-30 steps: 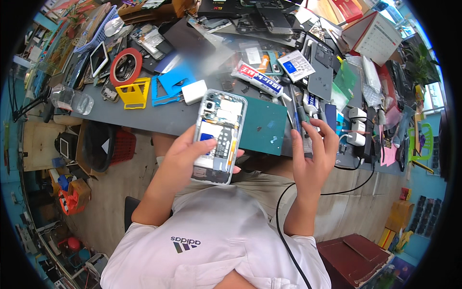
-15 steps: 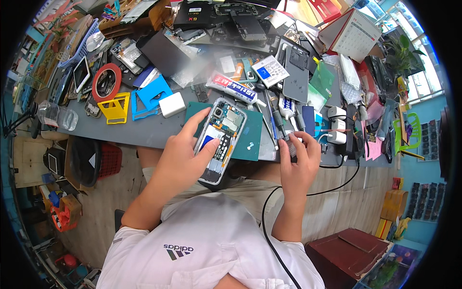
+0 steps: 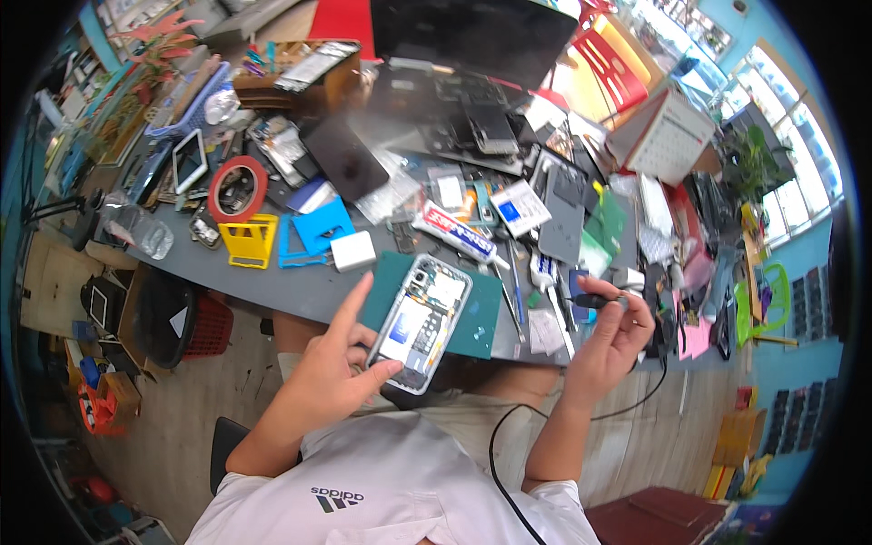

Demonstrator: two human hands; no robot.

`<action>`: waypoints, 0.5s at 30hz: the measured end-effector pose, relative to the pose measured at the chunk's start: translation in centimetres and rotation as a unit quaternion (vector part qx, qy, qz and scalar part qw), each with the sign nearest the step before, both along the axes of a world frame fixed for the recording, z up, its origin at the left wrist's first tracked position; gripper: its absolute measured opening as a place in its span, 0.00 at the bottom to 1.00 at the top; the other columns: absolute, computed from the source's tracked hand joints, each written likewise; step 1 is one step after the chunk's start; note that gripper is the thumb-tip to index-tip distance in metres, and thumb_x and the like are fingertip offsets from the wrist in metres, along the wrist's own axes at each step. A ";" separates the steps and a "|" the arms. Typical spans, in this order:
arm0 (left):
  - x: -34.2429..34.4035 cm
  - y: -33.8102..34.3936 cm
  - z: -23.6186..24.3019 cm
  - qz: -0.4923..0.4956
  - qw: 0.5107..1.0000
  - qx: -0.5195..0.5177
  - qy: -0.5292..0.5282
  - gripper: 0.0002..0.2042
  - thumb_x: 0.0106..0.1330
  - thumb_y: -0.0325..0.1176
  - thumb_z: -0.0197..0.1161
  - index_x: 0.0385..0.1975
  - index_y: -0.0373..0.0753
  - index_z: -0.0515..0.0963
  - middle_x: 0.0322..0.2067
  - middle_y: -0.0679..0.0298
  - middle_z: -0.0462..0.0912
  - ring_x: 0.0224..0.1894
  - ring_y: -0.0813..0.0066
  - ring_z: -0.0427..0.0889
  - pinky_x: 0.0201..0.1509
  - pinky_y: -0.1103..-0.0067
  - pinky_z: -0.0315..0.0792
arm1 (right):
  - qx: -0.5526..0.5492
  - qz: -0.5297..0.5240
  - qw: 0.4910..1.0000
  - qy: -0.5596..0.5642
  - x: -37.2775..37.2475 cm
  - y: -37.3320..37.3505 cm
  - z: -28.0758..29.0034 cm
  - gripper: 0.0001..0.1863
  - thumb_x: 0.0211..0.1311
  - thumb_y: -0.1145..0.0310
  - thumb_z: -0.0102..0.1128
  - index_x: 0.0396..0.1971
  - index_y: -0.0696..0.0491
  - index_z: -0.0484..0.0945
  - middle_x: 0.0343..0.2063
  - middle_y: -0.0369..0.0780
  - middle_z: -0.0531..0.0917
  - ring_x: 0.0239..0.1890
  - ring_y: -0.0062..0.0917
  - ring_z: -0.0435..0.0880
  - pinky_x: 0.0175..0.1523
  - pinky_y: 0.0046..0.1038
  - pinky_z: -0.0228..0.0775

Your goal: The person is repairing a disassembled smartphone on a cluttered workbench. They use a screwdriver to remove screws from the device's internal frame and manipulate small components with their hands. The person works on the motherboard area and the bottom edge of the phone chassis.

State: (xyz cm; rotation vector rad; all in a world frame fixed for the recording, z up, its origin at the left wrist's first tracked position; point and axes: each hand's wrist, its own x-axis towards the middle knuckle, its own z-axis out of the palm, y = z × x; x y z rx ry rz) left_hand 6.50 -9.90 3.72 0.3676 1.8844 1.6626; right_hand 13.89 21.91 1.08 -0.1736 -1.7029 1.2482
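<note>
A phone with its back off [image 3: 425,329], circuit board and battery area showing, lies tilted over the green mat [image 3: 477,313] and past the table's front edge. My left hand [image 3: 331,368] grips its lower left side, thumb on the rim, index finger stretched out beside it; the fingers' far ends are partly hidden. To the right, my right hand [image 3: 613,345] pinches a small screwdriver with a dark handle [image 3: 592,301] between thumb and fingers, its thin tip pointing left. Below that tip, a white tube [image 3: 543,271] and slim tools rest on the table.
A red and white tube [image 3: 454,234] lies beyond the mat. Left of it are a white block [image 3: 352,252], blue holder [image 3: 322,227], yellow phone stand [image 3: 247,242] and red tape roll [image 3: 238,189]. Phone parts crowd the back; a desk calendar [image 3: 661,138] stands at right. A black cable [image 3: 500,413] crosses my lap.
My right hand has risen from the tools on the table and moved right, now with a screwdriver in it. My left thumb has slid down the phone. The view has shifted, showing more of the back.
</note>
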 end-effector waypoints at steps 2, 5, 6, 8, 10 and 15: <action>0.0 -0.3 -0.8 0.022 0.996 0.062 -0.065 0.49 0.72 0.17 0.67 0.87 0.43 0.41 0.45 0.52 0.85 0.37 0.75 0.89 0.36 0.76 0.87 | -0.043 0.011 0.999 0.025 -1.4 1.8 0.8 0.11 0.87 0.71 0.49 0.61 0.58 0.67 0.43 0.47 0.85 0.44 0.30 0.87 0.58 0.36 0.82; 0.2 -0.4 -2.5 0.038 0.985 0.136 -0.100 0.48 0.73 0.15 0.65 0.87 0.43 0.42 0.47 0.50 0.84 0.37 0.71 0.90 0.37 0.73 0.90 | -0.125 0.008 0.991 -0.041 -3.3 4.3 2.4 0.12 0.85 0.67 0.58 0.58 0.56 0.74 0.36 0.36 0.80 0.36 0.16 0.78 0.40 0.23 0.71; 0.6 -0.3 -2.8 0.039 0.981 0.157 -0.106 0.48 0.74 0.15 0.64 0.87 0.43 0.42 0.47 0.50 0.84 0.37 0.70 0.91 0.37 0.72 0.91 | -0.156 0.002 0.985 -0.072 -3.6 5.1 2.6 0.12 0.83 0.67 0.61 0.57 0.56 0.76 0.35 0.34 0.79 0.35 0.14 0.76 0.37 0.20 0.68; 0.9 0.2 -2.9 0.050 0.978 0.176 -0.101 0.46 0.74 0.15 0.64 0.86 0.43 0.43 0.47 0.50 0.84 0.37 0.69 0.91 0.38 0.70 0.92 | -0.014 -0.078 0.975 -0.206 -4.7 6.1 3.1 0.10 0.78 0.67 0.69 0.51 0.55 0.83 0.30 0.30 0.77 0.31 0.09 0.70 0.32 0.19 0.57; 1.5 0.3 -3.1 0.067 0.975 0.193 -0.087 0.46 0.74 0.15 0.64 0.86 0.42 0.44 0.46 0.51 0.84 0.37 0.68 0.91 0.39 0.70 0.92 | 0.066 -0.077 0.961 -0.258 -5.2 7.1 2.9 0.07 0.74 0.70 0.72 0.44 0.58 0.88 0.20 0.27 0.74 0.24 0.10 0.66 0.30 0.21 0.58; 2.1 1.6 -3.4 0.098 0.971 0.210 -0.065 0.44 0.76 0.16 0.63 0.86 0.42 0.45 0.47 0.51 0.82 0.40 0.68 0.91 0.42 0.70 0.93 | 0.280 -0.096 0.914 -0.278 -5.7 8.3 1.3 0.06 0.68 0.69 0.74 0.41 0.54 0.90 0.30 0.39 0.85 0.27 0.29 0.82 0.35 0.33 0.73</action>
